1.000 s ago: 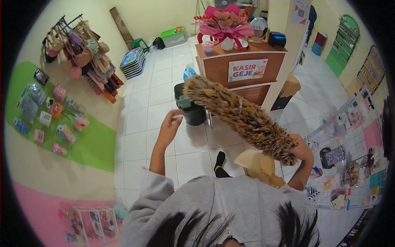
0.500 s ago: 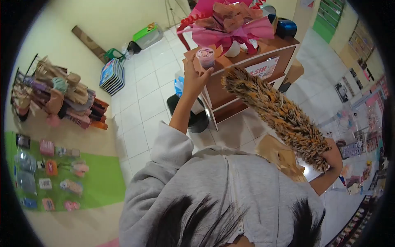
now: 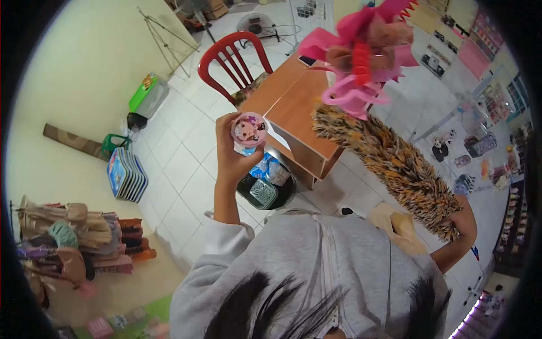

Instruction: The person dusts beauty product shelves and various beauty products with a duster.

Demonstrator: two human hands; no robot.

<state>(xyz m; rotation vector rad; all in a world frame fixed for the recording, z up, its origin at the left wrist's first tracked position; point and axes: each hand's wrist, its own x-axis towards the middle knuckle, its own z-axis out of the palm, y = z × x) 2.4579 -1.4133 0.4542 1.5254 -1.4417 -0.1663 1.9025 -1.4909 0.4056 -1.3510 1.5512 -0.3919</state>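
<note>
Raised in front of the desk's left side, my left hand [image 3: 232, 150] grips a small round container [image 3: 248, 129] with a pink rim and a cartoon face on its lid. My right hand [image 3: 464, 223], at the right, is wrapped round the lower end of a fluffy brown and orange duster [image 3: 389, 164]. The duster slants up and left, its far end over the brown desk [image 3: 299, 121]. Near that end is a pink wrapped bouquet [image 3: 364, 56] with a red ribbon.
Behind the desk stands a red chair [image 3: 234, 62]. A dark bin [image 3: 268, 189] with bags sits on the floor beside the desk. Stacked trays [image 3: 127, 174] and a green-lidded box [image 3: 148, 96] are at the left. Bags [image 3: 79, 231] hang on the left wall.
The view has turned, showing the chair and more of the desk top. My left hand with the container has come lower and left, off the desk. The duster stays in my right hand.
</note>
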